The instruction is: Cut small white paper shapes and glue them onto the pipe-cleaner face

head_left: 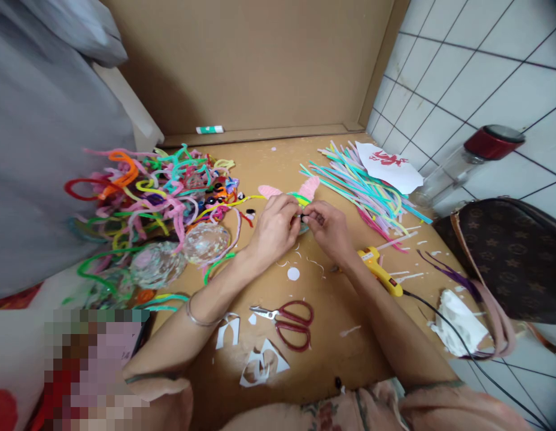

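Note:
Over the middle of the table, my left hand (278, 224) is closed at a craft figure with two pink fuzzy ears (309, 188). A green and yellow pipe-cleaner band runs between the ears; most of the figure is hidden behind my fingers. My right hand (327, 227) meets the left one from the other side, thumb and fingertips pinched on a small black piece (303, 218) against the figure's front. Just below my hands lies a white paper disc (293, 273). Red-handled scissors (289, 320) rest nearer to me, beside cut paper scraps (264, 363).
Left, tangled pipe cleaners (161, 191) are heaped by clear plastic balls (158, 263). Straight pipe cleaners (367, 185) lie back right. A yellow glue gun (380, 272) with a black cord sits by my right forearm. A glass bottle (466, 161), brown bag (506, 257) and glue stick (210, 129) stand around.

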`<state>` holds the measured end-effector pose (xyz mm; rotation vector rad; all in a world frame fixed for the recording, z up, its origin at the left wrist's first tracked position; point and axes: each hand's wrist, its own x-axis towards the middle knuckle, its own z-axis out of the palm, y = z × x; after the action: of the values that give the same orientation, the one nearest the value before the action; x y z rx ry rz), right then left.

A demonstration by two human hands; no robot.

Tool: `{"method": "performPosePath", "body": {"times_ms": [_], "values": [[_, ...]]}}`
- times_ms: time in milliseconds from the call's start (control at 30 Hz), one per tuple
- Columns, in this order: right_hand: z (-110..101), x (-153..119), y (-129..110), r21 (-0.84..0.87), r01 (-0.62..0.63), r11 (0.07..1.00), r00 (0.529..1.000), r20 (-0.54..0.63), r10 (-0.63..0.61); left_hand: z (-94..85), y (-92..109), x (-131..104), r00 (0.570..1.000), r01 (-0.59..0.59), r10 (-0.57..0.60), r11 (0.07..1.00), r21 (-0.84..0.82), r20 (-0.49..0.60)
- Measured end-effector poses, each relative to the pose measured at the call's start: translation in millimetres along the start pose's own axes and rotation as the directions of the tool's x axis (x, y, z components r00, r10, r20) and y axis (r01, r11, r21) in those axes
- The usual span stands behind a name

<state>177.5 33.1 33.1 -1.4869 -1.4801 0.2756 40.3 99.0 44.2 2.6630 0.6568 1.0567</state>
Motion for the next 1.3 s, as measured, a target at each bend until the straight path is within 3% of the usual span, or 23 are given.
{"method": "performPosePath", "body": {"times_ms": [633, 933, 1300], "values": [[2.4, -1.2, 12.6, 0.199, -0.051, 0.979, 0.998, -0.032, 0.059, -2.7, 2.7, 1.4, 0.999, 0.013, -0.012, 0.999, -0.037, 0.032], [3.0, -3.0, 12.5, 0.446, -0.234, 0.864, 0.959, -0.043, 0.282, -3.3, 1.1, 1.3, 0.999, 0.043, -0.043, 0.998, -0.055, -0.001], [8.7, -9.3, 15.7, 0.292, -0.184, 0.939, 0.964, -0.132, 0.230, 2.0, -4.7, -3.1, 1.000, -0.020, 0.020, 1.000, -0.002, -0.022]]}}
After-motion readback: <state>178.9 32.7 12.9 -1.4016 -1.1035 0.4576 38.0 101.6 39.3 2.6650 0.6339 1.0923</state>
